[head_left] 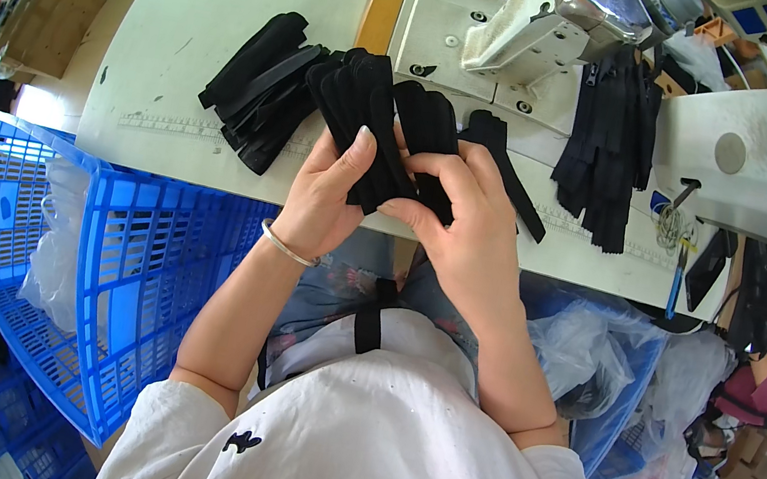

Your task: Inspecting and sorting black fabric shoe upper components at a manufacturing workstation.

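My left hand (pixel 337 186) is closed round a stack of black fabric strips (pixel 354 98), with the thumb lying along its near side. Beside it, my right hand (pixel 473 219) pinches a second bunch of black strips (pixel 427 120) between thumb and fingers. Both bunches are held over the front edge of the white sewing table (pixel 194 35), and their lower ends are partly hidden by my fingers. A fanned pile of black strips (pixel 269 104) lies on the table to the left. Just past my right hand rests another black strip (pixel 514 185).
A sewing machine (pixel 518 44) stands at the back of the table. Black zippers (pixel 607 145) lie to its right, near small blue-handled snips (pixel 677 279). A blue plastic crate (pixel 130 299) is at my left; a plastic-lined blue bin (pixel 614 410) sits at my right.
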Demonstrator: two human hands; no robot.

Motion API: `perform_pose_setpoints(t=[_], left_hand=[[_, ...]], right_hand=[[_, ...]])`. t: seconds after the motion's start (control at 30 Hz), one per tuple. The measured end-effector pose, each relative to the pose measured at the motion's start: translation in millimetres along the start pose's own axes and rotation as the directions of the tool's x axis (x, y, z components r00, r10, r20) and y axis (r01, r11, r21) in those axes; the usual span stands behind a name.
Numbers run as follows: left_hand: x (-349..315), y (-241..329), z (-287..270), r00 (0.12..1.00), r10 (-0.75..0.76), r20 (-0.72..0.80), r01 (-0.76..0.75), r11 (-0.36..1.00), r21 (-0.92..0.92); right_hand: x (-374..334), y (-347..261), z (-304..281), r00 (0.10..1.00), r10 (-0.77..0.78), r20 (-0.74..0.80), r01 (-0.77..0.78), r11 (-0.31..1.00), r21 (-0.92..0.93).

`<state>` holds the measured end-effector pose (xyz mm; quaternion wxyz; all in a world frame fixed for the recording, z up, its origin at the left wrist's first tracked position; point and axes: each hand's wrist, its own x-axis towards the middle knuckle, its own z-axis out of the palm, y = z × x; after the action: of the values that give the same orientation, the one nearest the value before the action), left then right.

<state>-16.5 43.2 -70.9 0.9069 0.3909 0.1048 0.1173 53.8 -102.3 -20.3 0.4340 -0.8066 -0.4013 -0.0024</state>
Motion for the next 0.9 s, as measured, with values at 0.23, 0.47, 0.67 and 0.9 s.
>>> perform_pose_setpoints(t=[0.23,0.47,0.67,0.9], left_hand=[[3,3,10,0.989,-0.033,-0.142,0.024,0.997,-0.069],[2,-1,5,0.999,-0.010,0.035,0.011,1.000,-0.026],[0,1,7,0.999,-0.027,-0.036,0.025,0.999,-0.033],[0,2,9,0.999,-0.022,-0.035,0.022,1.000,-0.021]], right_hand=[[2,7,4,0.984,0.163,-0.070,-0.140,0.957,0.255],[8,8,5,0.988,-0.028,-0.153,0.026,1.000,-0.015],[10,9,7,0.996,0.050,-0.079,-0.045,0.997,0.061],[10,10,10,0.988,0.019,-0.151,-0.012,0.999,0.042]])
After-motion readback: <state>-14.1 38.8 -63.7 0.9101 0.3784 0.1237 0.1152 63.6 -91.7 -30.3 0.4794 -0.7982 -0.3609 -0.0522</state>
